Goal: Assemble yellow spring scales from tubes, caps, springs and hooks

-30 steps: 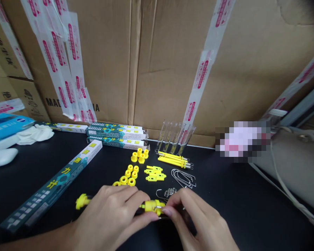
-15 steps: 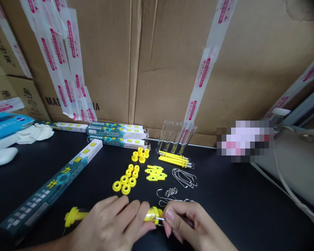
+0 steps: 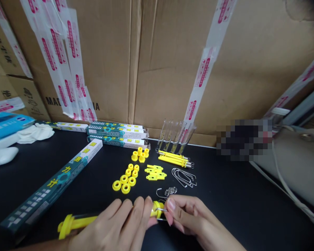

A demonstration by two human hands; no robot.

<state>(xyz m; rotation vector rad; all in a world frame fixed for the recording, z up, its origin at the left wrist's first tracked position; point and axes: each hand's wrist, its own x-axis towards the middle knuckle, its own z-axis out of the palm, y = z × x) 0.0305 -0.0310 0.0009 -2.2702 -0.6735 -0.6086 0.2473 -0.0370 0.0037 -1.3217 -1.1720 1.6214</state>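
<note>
My left hand [image 3: 112, 226] grips a clear tube with yellow plastic ends, likely a spring scale body [image 3: 80, 222], which runs out to the left. At its right end, a yellow cap [image 3: 155, 210] shows past my fingers. My right hand [image 3: 191, 216] pinches a thin metal wire [image 3: 161, 209] at that cap. Just beyond both hands lie small wire springs [image 3: 171, 191] and a metal hook [image 3: 159, 192]. Yellow rings [image 3: 124, 181], yellow caps [image 3: 140, 155], flat yellow pieces [image 3: 155, 172], wire loops [image 3: 184, 177] and yellow rods [image 3: 174, 158] are laid out on the black table [image 3: 225, 195].
Several clear tubes [image 3: 175, 136] lie behind the parts. Teal-and-white boxes [image 3: 115, 132] stand against taped cardboard cartons [image 3: 102, 69], and another box [image 3: 60, 177] lies at left. Blue packaging [image 3: 7, 127] and white gloves [image 3: 35, 134] sit far left. A beige bag [image 3: 295, 164] and a pixelated patch [image 3: 243, 139] are at right.
Both hands have drawn lower in the view, and the yellow tube has swung further left and down. The wire stays pinched at its right end. The pixelated patch has turned darker.
</note>
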